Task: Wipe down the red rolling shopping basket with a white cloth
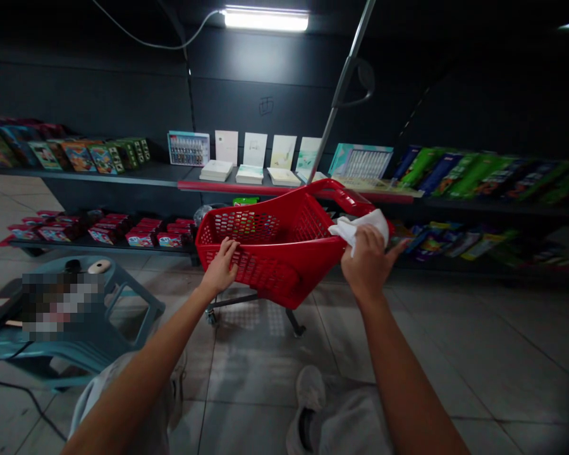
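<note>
A red plastic shopping trolley basket (pixel 270 265) with a perforated mesh wall stands on small castors right in front of me, tilted toward my right. My left hand (pixel 219 266) grips its near side wall, fingers over the mesh. My right hand (pixel 367 262) is shut on a white cloth (pixel 358 229), which is pressed against the basket's upper right rim. A thin metal trolley pole (pixel 344 88) with a looped handle rises from the far end of the basket. The basket's inside is partly hidden by its wall.
Dark shelves run along the wall, holding boxed goods, cards and green packages. A teal plastic chair (pixel 90 322) carrying a pixelated object stands to my left. A black cable (pixel 23 395) lies on the tiled floor. My knees and a white shoe (pixel 310 392) are below.
</note>
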Motion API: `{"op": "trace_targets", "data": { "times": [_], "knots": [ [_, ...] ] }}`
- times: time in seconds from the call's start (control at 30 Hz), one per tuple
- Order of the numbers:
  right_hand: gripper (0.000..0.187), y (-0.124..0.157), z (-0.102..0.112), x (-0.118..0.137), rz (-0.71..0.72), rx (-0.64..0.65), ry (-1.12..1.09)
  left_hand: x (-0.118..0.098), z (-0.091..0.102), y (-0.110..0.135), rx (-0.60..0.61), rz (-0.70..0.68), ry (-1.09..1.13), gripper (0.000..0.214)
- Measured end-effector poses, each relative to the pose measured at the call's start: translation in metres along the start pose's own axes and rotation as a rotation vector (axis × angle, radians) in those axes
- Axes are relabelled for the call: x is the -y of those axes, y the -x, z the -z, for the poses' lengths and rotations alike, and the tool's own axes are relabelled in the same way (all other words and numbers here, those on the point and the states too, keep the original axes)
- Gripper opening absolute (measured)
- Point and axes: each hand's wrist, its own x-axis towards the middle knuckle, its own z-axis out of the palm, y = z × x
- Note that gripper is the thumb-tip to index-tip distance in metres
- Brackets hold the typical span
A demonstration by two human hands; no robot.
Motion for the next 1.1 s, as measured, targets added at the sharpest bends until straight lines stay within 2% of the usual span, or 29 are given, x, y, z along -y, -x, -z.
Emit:
{"op": "trace_targets", "data": {
  "times": [0.1,0.2,0.37,0.5,0.6,0.67,0.77,0.9,1.1],
  "knots": [
    [0.035,-0.009,0.001,-0.002,0.002,0.016,0.04,-0.004,0.0,0.001,0.006,0.029,-0.071,0.067],
    [0.028,-0.014,0.01,0.012,0.035,0.066,0.067,-0.012,0.003,0.002,0.016,0.118,-0.237,0.071],
    [0.023,-0.009,0.041,0.044,0.142,0.132,0.087,-0.021,0.005,0.002,0.016,0.317,-0.514,0.078],
    [0.019,-0.003,0.068,0.066,0.218,0.215,0.054,-0.023,0.008,0.0,-0.027,0.414,-0.538,0.085],
    [0.018,-0.001,0.087,0.082,0.243,0.296,0.023,-0.041,0.01,0.001,-0.067,0.334,-0.473,0.086],
    [0.018,0.0,0.098,0.092,0.262,0.351,0.004,-0.064,0.007,0.006,-0.079,0.183,-0.385,0.088],
    [0.018,0.0,0.114,0.105,0.307,0.429,-0.035,-0.101,0.0,0.016,-0.045,-0.038,-0.208,0.101],
    [0.023,-0.001,0.129,0.118,0.37,0.523,-0.106,-0.13,0.001,0.028,-0.11,-0.031,-0.095,0.117],
    [0.029,0.001,0.14,0.133,0.418,0.625,-0.219,-0.139,0.016,0.036,-0.108,-0.092,-0.117,0.114]
  ]
}}
